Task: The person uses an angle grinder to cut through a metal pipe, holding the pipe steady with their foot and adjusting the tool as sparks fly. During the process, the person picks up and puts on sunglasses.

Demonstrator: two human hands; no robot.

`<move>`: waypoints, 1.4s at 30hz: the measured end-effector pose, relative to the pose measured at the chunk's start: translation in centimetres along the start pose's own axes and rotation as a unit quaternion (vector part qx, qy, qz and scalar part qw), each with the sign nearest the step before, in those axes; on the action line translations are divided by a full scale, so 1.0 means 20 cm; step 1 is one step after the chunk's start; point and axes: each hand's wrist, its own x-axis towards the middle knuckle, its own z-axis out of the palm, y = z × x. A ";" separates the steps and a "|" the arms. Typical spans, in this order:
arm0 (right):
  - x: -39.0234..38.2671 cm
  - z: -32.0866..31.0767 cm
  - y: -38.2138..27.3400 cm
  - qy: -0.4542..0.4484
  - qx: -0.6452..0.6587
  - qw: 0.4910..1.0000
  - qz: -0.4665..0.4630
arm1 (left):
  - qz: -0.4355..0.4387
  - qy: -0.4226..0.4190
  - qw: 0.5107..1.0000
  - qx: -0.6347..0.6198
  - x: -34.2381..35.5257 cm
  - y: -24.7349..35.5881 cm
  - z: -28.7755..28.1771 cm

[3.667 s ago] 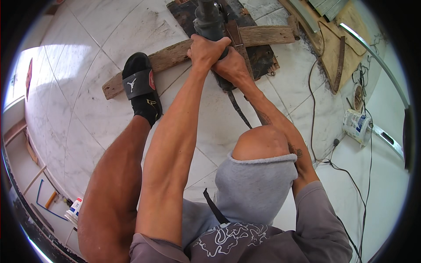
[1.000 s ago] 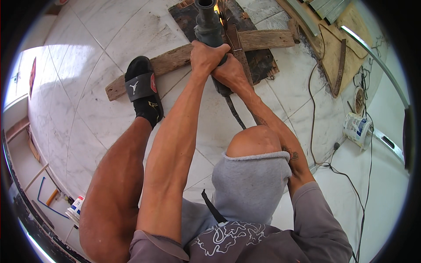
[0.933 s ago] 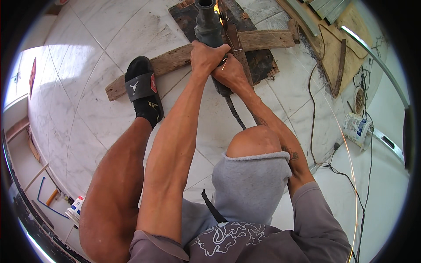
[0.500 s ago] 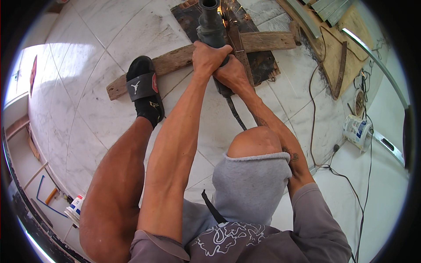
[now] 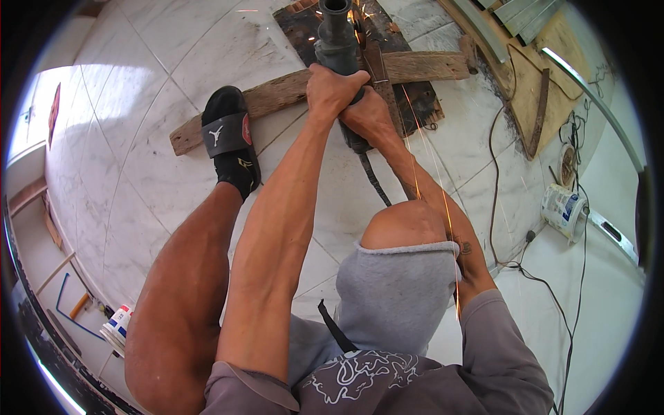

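Both my hands grip a dark angle grinder (image 5: 337,55) at the top middle. My left hand (image 5: 330,90) wraps over its body, thumb pointing right. My right hand (image 5: 368,116) closes round its rear, just behind and to the right. Beside the tool lies a rusty metal bar (image 5: 382,83), running over a weathered wooden plank (image 5: 425,66). Orange sparks fly near the grinder's far end, where its disc is mostly hidden. Thin spark streaks also cross my right forearm. A dark, worn board (image 5: 418,97) lies under the plank. My foot in a black slide sandal (image 5: 225,131) rests at the plank's left end.
A power cord (image 5: 373,178) trails from the grinder toward my bent right knee. Cables (image 5: 529,236) run over the tiled floor at right, near a white bucket (image 5: 564,211). Metal strips (image 5: 529,28) and plywood (image 5: 519,76) lie far right. Another white container (image 5: 117,325) stands at lower left.
Long spark streaks now reach back over my right forearm and knee. My hands and the grinder have shifted very slightly in the picture; the grip is the same.
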 end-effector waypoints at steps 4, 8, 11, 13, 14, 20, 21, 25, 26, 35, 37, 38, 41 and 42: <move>-0.02 -0.02 -0.05 -0.034 0.022 0.999 -0.002 | -0.016 0.005 1.000 0.016 0.00 0.00 0.00; 0.00 0.01 -0.02 -0.002 0.014 1.000 0.016 | -0.019 0.014 0.999 0.033 0.01 -0.01 0.00; 0.01 0.00 -0.01 -0.010 0.010 1.000 0.009 | -0.008 0.002 1.000 0.018 0.02 -0.01 0.00; 0.02 0.01 0.00 0.006 0.010 1.000 0.012 | -0.009 0.000 1.000 0.016 0.02 0.00 0.00; 0.02 0.01 0.00 0.006 0.010 1.000 0.011 | -0.010 -0.002 1.000 0.014 0.01 0.00 0.00; -0.01 0.00 -0.04 -0.015 0.022 1.000 0.012 | -0.015 0.004 1.000 0.013 0.01 -0.01 0.00; -0.02 0.00 -0.03 0.002 0.038 0.999 -0.004 | -0.015 0.005 1.000 0.013 0.01 -0.01 0.00; 0.00 0.02 -0.01 0.020 0.032 0.999 -0.002 | -0.014 0.007 1.000 0.013 0.01 0.00 0.00; 0.01 0.02 0.01 0.021 0.031 0.999 -0.002 | -0.013 0.004 1.000 0.013 0.00 0.01 0.00; 0.01 0.04 0.02 0.019 0.048 0.999 -0.006 | -0.011 0.006 1.000 0.015 0.00 0.00 -0.01; 0.01 0.04 0.03 0.026 0.046 0.998 -0.016 | -0.013 0.005 1.000 0.017 0.00 0.00 0.00; 0.02 0.03 0.04 0.026 0.046 0.998 -0.016 | -0.015 0.004 1.000 0.019 0.00 0.01 0.00; 0.02 0.02 0.03 -0.012 0.024 1.000 0.016 | -0.013 0.004 1.000 0.017 -0.01 0.01 0.00; 0.02 0.02 0.03 -0.008 0.016 1.000 0.020 | -0.014 0.004 1.000 0.017 -0.01 0.01 0.00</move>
